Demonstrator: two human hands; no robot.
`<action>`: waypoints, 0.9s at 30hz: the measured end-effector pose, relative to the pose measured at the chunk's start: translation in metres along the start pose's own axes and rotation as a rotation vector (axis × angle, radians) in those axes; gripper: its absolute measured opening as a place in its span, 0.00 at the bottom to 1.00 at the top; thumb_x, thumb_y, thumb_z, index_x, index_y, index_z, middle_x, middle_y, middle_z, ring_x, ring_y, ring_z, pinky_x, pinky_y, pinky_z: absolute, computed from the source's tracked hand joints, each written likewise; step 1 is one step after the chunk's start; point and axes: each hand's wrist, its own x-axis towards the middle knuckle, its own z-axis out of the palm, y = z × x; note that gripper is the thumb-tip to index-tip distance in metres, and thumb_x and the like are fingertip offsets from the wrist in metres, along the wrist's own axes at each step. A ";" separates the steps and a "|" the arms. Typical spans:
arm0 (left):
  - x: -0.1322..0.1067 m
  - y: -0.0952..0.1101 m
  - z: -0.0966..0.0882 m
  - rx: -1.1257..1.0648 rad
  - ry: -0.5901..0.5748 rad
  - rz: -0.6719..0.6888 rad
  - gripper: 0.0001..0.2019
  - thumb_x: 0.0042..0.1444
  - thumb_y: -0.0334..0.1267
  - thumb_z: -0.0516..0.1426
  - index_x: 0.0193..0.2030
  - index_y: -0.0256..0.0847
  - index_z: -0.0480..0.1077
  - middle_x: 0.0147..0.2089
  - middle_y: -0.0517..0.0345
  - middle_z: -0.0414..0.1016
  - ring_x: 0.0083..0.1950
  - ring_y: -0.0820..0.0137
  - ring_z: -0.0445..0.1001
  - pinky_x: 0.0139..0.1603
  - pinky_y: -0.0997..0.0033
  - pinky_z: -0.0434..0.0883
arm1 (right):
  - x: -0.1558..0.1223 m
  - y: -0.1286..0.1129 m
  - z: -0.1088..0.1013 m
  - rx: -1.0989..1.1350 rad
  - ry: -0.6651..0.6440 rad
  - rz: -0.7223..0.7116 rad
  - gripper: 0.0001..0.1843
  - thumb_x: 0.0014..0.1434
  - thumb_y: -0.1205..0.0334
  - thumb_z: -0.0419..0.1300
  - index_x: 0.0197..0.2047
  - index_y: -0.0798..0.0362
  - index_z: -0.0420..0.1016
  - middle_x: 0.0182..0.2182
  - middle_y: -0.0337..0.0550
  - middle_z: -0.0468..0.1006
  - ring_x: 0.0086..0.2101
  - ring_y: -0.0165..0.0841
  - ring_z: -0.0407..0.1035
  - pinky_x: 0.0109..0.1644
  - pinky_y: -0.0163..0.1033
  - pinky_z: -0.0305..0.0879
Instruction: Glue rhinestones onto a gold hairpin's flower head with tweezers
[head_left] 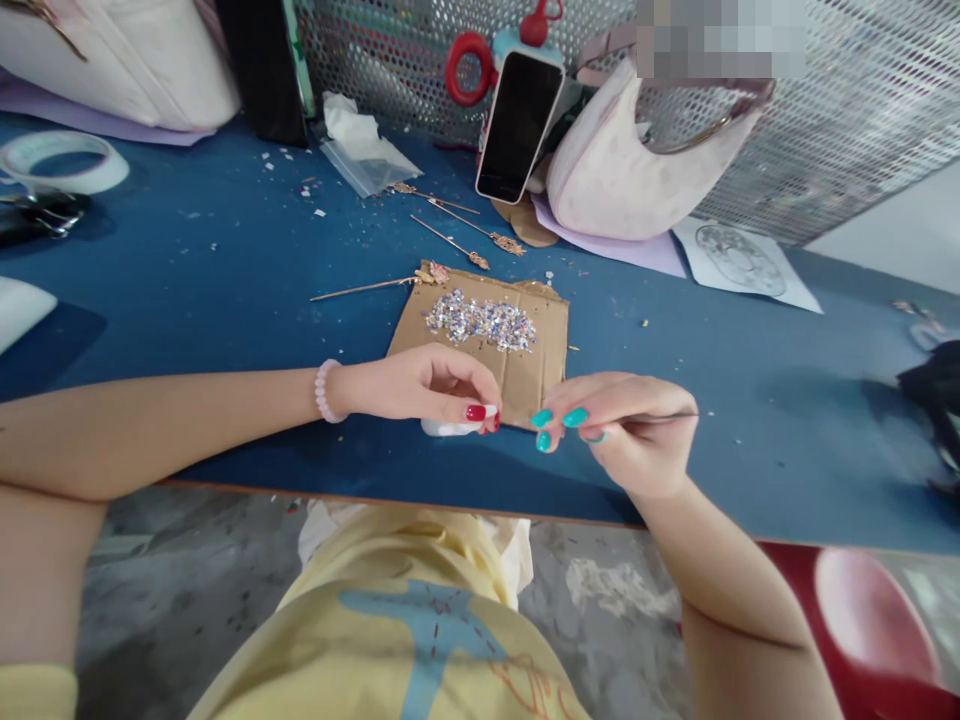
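plainly, left hand [420, 388], right hand [637, 425] curl near one cardboard [521, 378], four hairpins [508, 244]; can't tell whether either grip pinches anything.

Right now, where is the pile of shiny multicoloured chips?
In the head view, the pile of shiny multicoloured chips lies near the centre, on the brown cardboard sheet, beyond the left hand.

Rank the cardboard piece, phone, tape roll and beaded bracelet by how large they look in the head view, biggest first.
1. Cardboard piece, clearly largest, though partly covered
2. Phone and tape roll: one tall, one wide, too close to rank
3. Beaded bracelet, clearly smallest
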 end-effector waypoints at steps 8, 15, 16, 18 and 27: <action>-0.002 0.001 0.003 0.056 0.023 0.031 0.05 0.56 0.35 0.63 0.37 0.37 0.73 0.35 0.58 0.72 0.33 0.77 0.71 0.35 0.76 0.70 | 0.002 0.000 -0.002 -0.050 -0.023 0.068 0.11 0.57 0.70 0.66 0.44 0.54 0.81 0.37 0.45 0.84 0.31 0.28 0.79 0.35 0.30 0.77; -0.003 0.004 0.006 0.248 0.038 0.043 0.04 0.55 0.34 0.62 0.36 0.38 0.71 0.35 0.59 0.72 0.34 0.75 0.71 0.37 0.74 0.69 | 0.002 0.000 -0.003 -0.084 -0.092 0.047 0.11 0.57 0.71 0.66 0.45 0.55 0.80 0.37 0.48 0.84 0.32 0.28 0.78 0.37 0.32 0.78; -0.003 0.004 0.007 0.270 0.033 0.037 0.04 0.55 0.34 0.61 0.36 0.38 0.70 0.35 0.59 0.72 0.35 0.74 0.71 0.37 0.74 0.68 | 0.001 0.000 -0.003 -0.094 -0.097 0.047 0.11 0.57 0.71 0.66 0.45 0.55 0.80 0.37 0.48 0.84 0.31 0.29 0.78 0.37 0.33 0.78; -0.003 0.004 0.008 0.292 0.027 0.021 0.04 0.55 0.34 0.61 0.36 0.38 0.70 0.35 0.59 0.71 0.35 0.74 0.70 0.37 0.74 0.68 | 0.001 0.000 -0.004 -0.105 -0.100 0.048 0.11 0.57 0.71 0.66 0.44 0.55 0.80 0.37 0.48 0.83 0.32 0.29 0.78 0.38 0.34 0.78; -0.003 0.008 0.009 0.319 0.078 0.008 0.04 0.56 0.31 0.57 0.39 0.38 0.71 0.37 0.59 0.73 0.35 0.76 0.71 0.38 0.77 0.69 | 0.002 0.004 -0.009 -0.192 -0.079 0.041 0.13 0.56 0.72 0.66 0.45 0.52 0.80 0.38 0.45 0.83 0.37 0.29 0.78 0.41 0.33 0.77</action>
